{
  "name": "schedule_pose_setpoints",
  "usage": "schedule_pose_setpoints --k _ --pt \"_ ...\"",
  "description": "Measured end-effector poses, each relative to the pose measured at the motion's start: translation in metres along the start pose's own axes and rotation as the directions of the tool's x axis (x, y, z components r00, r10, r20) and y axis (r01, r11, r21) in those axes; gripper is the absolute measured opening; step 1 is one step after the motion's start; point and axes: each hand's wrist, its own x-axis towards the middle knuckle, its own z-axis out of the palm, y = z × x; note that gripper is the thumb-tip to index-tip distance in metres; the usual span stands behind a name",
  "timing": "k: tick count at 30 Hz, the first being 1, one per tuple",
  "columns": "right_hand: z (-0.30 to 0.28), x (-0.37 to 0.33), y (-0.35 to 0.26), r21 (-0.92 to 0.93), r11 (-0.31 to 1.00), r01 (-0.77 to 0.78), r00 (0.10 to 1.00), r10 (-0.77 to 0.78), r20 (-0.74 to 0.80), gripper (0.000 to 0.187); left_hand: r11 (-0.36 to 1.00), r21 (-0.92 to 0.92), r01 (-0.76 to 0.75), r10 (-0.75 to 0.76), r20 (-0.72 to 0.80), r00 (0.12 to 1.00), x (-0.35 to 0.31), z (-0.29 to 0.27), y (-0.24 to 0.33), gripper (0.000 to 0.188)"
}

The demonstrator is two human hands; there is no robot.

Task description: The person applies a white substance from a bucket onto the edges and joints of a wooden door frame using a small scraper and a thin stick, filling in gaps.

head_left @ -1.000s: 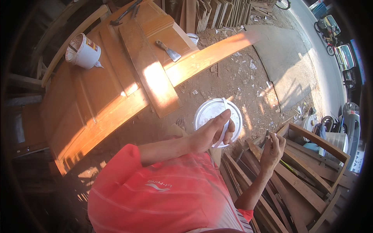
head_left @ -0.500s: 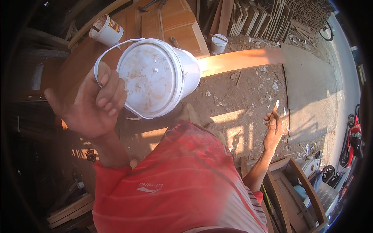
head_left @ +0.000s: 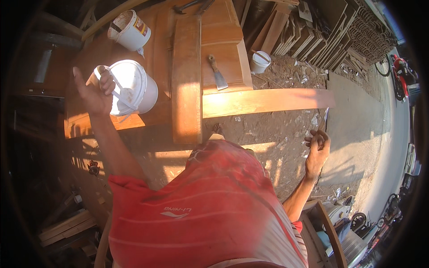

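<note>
While the L hand (head_left: 97, 94) has its fingers curled round the handle (head_left: 125, 101) of the white bucket (head_left: 148, 93), its thumb sticks out. The bucket, w/ its lid (head_left: 128, 80) on, is over the brown wood door (head_left: 230, 56); can't tell if they touch. The R hand (head_left: 317, 152) is well apart, fingers bent; can't tell if it's got sth small. Nr the bucket: open white tub (head_left: 137, 38). Past it, a long board (head_left: 187, 94) & a scraper (head_left: 217, 73) lie on the door. Farther off, a small white pail (head_left: 259, 66) sits on the dirt (head_left: 268, 123).
</note>
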Motion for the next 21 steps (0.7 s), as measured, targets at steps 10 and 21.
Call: schedule_pose_setpoints --k 10,21 --pt "0.106 0.049 -0.032 0.192 0.979 -0.065 0.958 0.008 0.286 0.033 0.994 0.095 0.059 -0.039 -0.203 0.978 0.03 -0.064 -0.012 0.075" --pt "0.131 0.119 -0.029 0.289 0.927 -0.239 0.84 0.048 0.54 0.027 0.699 0.701 0.143 0.368 -0.523 0.769 0.015 -0.142 -0.031 0.063"
